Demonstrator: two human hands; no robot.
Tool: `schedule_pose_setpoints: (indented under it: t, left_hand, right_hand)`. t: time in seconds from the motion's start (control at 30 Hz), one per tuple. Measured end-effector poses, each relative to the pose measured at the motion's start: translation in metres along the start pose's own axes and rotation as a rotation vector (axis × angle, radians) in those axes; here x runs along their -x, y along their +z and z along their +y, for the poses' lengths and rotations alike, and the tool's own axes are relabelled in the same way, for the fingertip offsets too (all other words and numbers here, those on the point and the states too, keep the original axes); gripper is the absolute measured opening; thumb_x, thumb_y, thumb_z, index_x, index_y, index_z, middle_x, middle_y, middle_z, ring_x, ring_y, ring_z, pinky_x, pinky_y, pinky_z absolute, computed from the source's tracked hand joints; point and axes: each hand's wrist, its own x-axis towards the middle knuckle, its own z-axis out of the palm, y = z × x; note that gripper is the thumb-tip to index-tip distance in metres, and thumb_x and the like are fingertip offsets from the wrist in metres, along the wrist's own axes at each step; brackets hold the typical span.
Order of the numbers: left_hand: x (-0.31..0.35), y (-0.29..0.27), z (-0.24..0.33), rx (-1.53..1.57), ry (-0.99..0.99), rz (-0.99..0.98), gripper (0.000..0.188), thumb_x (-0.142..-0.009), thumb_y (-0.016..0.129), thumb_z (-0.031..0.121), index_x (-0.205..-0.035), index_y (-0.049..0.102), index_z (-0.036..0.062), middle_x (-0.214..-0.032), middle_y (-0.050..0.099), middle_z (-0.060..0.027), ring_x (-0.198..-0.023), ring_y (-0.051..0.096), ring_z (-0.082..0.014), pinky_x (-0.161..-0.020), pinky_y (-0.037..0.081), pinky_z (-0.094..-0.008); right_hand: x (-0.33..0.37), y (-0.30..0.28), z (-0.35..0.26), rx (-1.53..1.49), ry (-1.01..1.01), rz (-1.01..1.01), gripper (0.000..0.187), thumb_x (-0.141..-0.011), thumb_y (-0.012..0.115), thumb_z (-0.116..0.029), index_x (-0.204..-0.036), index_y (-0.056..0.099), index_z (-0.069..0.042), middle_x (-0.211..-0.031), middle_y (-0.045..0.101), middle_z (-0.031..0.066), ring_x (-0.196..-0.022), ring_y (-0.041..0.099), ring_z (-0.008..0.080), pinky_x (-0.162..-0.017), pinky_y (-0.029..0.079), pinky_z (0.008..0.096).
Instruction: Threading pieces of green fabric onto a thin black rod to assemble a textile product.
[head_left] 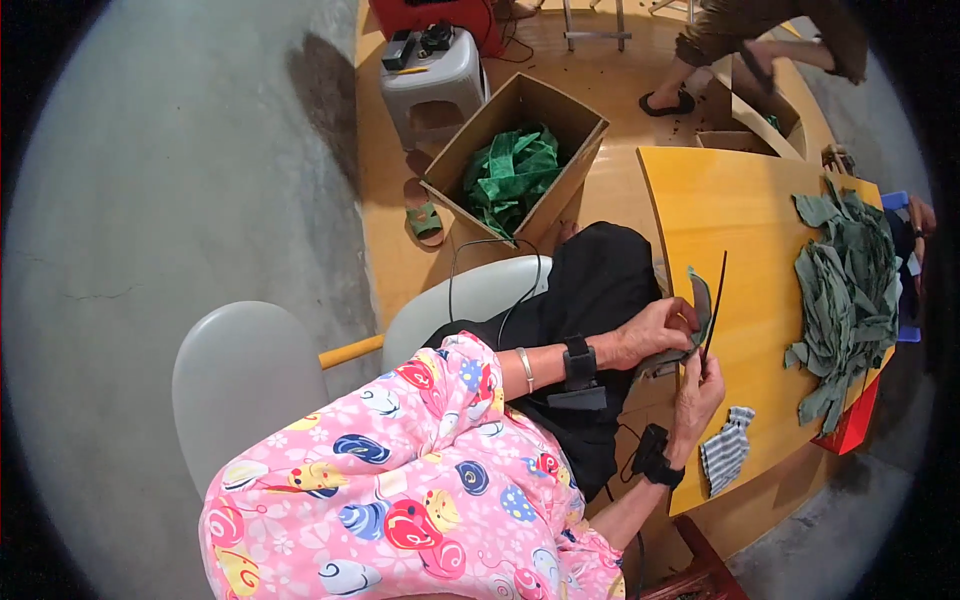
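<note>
Over the yellow table's (735,190) near edge, left hand (655,331) pinches the grey-green strip (701,296); right hand (697,395) grips the dark rod (717,292), long axes roughly parallel.

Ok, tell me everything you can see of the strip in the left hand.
The strip is narrow, dark greyish green with a brighter green tip, and looks like cloth. It curves, its far end free, seen against the yellow table. The left hand pinches it; the right hand holds a thin dark tool alongside, contact unclear.
</note>
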Motion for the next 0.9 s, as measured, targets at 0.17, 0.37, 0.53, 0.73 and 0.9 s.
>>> schedule_pose_setpoints:
  t: [0.17, 0.37, 0.53, 0.73, 0.9]
  left_hand:
    - [0.001, 0.001, -0.004, -0.134, -0.004, -0.003, 0.022, -0.073, 0.059, 0.001, -0.092, 0.049, -0.0018, -0.082, 0.054, -0.0037, -0.075, 0.052, -0.0090, -0.068, 0.045, -0.0235]
    - [0.001, 0.002, -0.007, -0.373, 0.148, -0.046, 0.020, -0.071, 0.064, 0.004, -0.087, 0.052, 0.0005, -0.077, 0.053, -0.0027, -0.072, 0.051, -0.0089, -0.065, 0.043, -0.0248]
    - [0.005, 0.011, 0.004, -0.452, 0.161, 0.064, 0.019, -0.073, 0.054, 0.001, -0.092, 0.054, -0.0020, -0.084, 0.057, -0.0063, -0.077, 0.054, -0.0120, -0.069, 0.045, -0.0274]
    - [0.003, 0.008, 0.002, -0.216, 0.095, 0.040, 0.029, -0.076, 0.052, 0.000, -0.105, 0.049, -0.0009, -0.087, 0.060, -0.0046, -0.079, 0.056, -0.0105, -0.067, 0.047, -0.0256]
    - [0.005, 0.003, 0.005, -0.212, -0.074, -0.093, 0.017, -0.080, 0.052, 0.001, -0.097, 0.055, -0.0003, -0.082, 0.060, -0.0017, -0.070, 0.054, -0.0069, -0.057, 0.044, -0.0204]
  right_hand:
    - [0.006, -0.003, 0.004, -0.128, 0.030, -0.002, 0.017, -0.086, 0.054, -0.012, -0.084, 0.053, 0.004, -0.069, 0.048, 0.0012, -0.065, 0.042, 0.0097, -0.059, 0.039, 0.0256]
    - [0.003, 0.000, 0.012, 0.003, 0.075, 0.019, 0.015, -0.084, 0.054, -0.010, -0.085, 0.054, 0.005, -0.071, 0.049, 0.0007, -0.068, 0.044, 0.0090, -0.062, 0.040, 0.0252]
    - [0.006, -0.002, 0.013, -0.368, 0.200, 0.042, 0.013, -0.084, 0.057, -0.012, -0.087, 0.055, 0.001, -0.073, 0.048, -0.0024, -0.064, 0.041, 0.0043, -0.056, 0.034, 0.0191]
    - [0.006, -0.010, -0.004, -0.736, 0.383, -0.228, 0.011, -0.085, 0.059, -0.016, -0.084, 0.054, -0.006, -0.067, 0.041, -0.0074, -0.055, 0.031, -0.0001, -0.048, 0.021, 0.0161]
    - [0.002, -0.012, -0.003, -0.562, 0.279, -0.192, 0.012, -0.086, 0.057, -0.017, -0.081, 0.054, -0.006, -0.067, 0.041, -0.0067, -0.054, 0.031, 0.0008, -0.048, 0.023, 0.0170]
